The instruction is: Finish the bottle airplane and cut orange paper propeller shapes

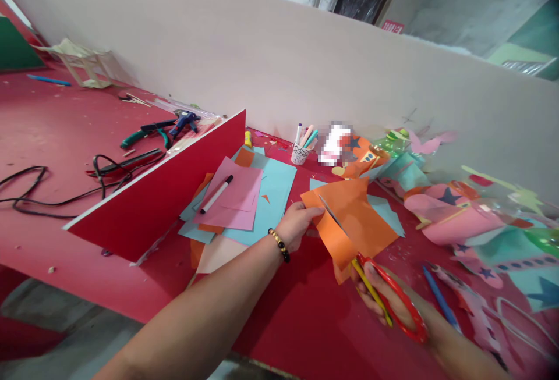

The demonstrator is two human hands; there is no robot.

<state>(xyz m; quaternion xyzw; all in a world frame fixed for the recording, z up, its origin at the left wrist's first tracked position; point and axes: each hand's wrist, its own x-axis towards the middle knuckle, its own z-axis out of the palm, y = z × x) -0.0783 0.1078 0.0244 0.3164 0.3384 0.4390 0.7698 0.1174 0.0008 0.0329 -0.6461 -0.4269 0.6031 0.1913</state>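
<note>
My left hand (297,224), with a beaded bracelet on its wrist, pinches the left edge of a sheet of orange paper (371,220) between thumb and fingers. The sheet is held up above the red table. In my right hand (371,290) is a pair of scissors (413,316) with red handles, at the near edge of the sheet. Their blade lies across the orange paper, which has a cut running through it. A slim yellow piece (378,298) shows beside the red handle; whether it belongs to the scissors I cannot tell.
Left of my hands lie pink paper (244,194), blue paper (279,185) and a marker (216,194). A red divider board (166,194) stands beyond them, with pliers and a glue gun (183,124) behind it. A pen cup (300,152) and paper-covered bottle crafts (458,217) sit to the right.
</note>
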